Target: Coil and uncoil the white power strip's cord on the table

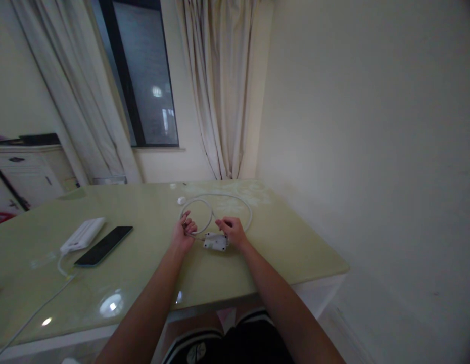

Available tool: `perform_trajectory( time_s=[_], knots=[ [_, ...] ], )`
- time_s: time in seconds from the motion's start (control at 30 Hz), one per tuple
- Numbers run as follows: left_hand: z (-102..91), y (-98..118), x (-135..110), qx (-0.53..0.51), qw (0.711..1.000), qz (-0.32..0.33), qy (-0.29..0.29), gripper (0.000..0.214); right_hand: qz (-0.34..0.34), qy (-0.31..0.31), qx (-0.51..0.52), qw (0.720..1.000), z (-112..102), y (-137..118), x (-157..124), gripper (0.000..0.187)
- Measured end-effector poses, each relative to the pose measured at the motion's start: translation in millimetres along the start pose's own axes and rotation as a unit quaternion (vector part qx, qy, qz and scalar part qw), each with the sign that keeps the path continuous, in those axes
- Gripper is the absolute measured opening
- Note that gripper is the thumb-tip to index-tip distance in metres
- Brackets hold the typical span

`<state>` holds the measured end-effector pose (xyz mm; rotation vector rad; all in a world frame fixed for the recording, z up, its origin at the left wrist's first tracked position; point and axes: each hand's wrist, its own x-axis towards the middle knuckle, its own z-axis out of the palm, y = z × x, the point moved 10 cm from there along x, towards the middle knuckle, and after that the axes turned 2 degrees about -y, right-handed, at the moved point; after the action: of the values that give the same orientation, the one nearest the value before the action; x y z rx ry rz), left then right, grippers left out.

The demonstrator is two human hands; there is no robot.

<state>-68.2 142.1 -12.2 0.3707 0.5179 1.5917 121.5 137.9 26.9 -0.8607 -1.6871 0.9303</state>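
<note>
A white cable [235,197] lies in loops on the table, joined to a small white block [215,241] with dark spots, which looks like a power strip. My left hand [184,232] is curled round the left side of the smaller loop. With fingers pinched, my right hand [232,230] grips the cable at that loop's right side, just above the block. A small white piece [181,200], perhaps the cable's plug, rests beyond my left hand.
To the left lie a dark phone [104,246] and a white power bank [83,234] with a thin cord running off the front edge. The pale green glossy table [288,247] meets a wall [371,151] on the right. Curtains [223,91] hang behind.
</note>
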Motion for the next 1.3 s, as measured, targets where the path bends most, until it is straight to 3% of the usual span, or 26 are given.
perform_trajectory(
  time_s=[0.17,0.27,0.4,0.57,0.83,0.93,1.13,1.3],
  knots=[
    [-9.6,4,2,0.073,0.996,0.039,0.032,0.024,0.021,-0.02,0.05,0.998,3,7,1,0.056],
    [-14.3,17,-1,0.127,0.982,0.128,0.06,0.04,0.031,-0.03,0.059,0.997,5,8,1,0.057],
    [-21.8,39,-10,0.239,0.931,0.25,0.12,0.054,0.042,-0.044,0.045,0.997,7,9,0,0.059],
    [-30.8,59,-23,0.378,0.847,0.313,0.203,0.053,0.046,-0.048,0.046,0.997,9,11,0,0.06],
    [-20.8,71,-39,0.393,0.81,0.376,0.22,0.043,0.05,-0.051,0.042,0.997,9,12,0,0.059],
    [-17.7,76,-47,0.35,0.818,0.396,0.229,0.04,0.052,-0.054,0.047,0.996,10,12,-1,0.058],
    [-23.7,60,-31,0.242,0.902,0.31,0.176,0.039,0.047,-0.066,0.054,0.995,12,12,-1,0.057],
    [-27.6,54,-23,0.244,0.915,0.278,0.161,0.04,0.061,-0.072,0.061,0.994,12,17,0,0.059]
  ],
)
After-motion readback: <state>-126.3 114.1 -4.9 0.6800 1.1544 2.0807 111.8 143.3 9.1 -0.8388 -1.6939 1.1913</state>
